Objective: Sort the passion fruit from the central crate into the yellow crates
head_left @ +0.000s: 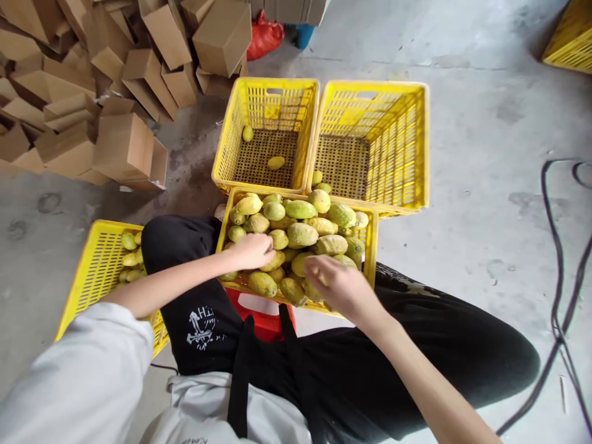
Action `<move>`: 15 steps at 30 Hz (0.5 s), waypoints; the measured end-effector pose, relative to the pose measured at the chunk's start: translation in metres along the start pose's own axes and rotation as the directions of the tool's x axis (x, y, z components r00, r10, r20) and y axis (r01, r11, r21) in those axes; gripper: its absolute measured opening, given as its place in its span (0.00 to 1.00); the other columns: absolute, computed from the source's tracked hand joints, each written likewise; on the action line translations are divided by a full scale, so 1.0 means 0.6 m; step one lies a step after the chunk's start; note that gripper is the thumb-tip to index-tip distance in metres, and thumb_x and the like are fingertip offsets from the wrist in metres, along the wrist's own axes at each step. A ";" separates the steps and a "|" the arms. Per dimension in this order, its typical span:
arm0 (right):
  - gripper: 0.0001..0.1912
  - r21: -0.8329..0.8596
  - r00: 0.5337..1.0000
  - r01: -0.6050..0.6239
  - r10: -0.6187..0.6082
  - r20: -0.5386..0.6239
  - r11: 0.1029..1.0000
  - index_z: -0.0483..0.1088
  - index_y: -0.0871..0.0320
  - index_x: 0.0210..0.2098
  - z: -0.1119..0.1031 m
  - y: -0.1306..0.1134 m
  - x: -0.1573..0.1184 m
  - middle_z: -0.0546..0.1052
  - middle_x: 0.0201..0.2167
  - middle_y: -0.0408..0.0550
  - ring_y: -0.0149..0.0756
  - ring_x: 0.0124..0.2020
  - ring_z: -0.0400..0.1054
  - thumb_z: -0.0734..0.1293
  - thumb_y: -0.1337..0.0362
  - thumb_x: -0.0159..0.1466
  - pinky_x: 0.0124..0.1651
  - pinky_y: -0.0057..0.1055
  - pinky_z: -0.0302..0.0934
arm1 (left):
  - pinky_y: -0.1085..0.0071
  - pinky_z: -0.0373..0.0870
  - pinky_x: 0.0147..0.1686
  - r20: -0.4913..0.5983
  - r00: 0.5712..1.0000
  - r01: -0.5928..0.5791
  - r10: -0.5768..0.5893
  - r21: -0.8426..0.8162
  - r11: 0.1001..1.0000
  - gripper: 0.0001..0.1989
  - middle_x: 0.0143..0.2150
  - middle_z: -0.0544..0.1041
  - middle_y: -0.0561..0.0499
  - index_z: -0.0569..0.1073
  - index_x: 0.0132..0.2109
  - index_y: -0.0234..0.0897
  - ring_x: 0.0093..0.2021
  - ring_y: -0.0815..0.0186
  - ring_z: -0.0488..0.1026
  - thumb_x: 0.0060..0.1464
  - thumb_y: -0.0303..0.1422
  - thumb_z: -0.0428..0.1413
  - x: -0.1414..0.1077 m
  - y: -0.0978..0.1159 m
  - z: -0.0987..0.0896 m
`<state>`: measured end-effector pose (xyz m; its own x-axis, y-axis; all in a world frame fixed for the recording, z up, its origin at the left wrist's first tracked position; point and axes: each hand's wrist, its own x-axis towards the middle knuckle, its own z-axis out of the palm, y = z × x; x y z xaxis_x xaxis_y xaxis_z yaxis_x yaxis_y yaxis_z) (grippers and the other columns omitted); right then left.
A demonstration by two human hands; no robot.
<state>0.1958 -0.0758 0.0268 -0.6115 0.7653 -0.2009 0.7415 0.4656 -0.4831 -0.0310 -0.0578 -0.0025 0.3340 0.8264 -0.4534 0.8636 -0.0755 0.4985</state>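
A yellow crate (pixel 374 246) heaped with green-yellow oval fruits (pixel 303 234) stands between my knees. Over its left half is my left hand (pixel 255 251), fingers curled down against the fruits; whatever they may grip is hidden. My right hand (pixel 329 279) is over the front right part of the heap, its fingers bent and a little blurred, close to a fruit (pixel 300 264). Whether it grips anything cannot be made out.
Beyond the heaped crate stand two more yellow crates, the left (pixel 221 148) and the right (pixel 424 148), each with a few fruits. Another fruit crate (pixel 87 271) is by my left leg. Cardboard boxes (pixel 124 145) pile up at the upper left; black cables (pixel 557 277) lie at right.
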 end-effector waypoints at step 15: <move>0.18 -0.019 0.905 -0.156 0.151 0.399 0.988 0.63 0.66 0.52 0.136 0.026 0.088 0.77 0.42 0.60 0.46 0.43 0.73 0.59 0.64 0.65 0.41 0.33 0.62 | 0.59 0.71 0.39 0.264 0.964 -0.070 -0.034 0.373 0.925 0.28 0.46 0.72 0.35 0.70 0.47 0.25 0.43 0.50 0.73 0.56 0.49 0.47 0.029 -0.012 0.058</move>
<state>0.1530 -0.0644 -0.0609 -0.5513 0.5853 -0.5945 0.8331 0.3488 -0.4292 -0.0184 -0.0624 -0.0399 0.3924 0.6519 -0.6489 0.9167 -0.3353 0.2175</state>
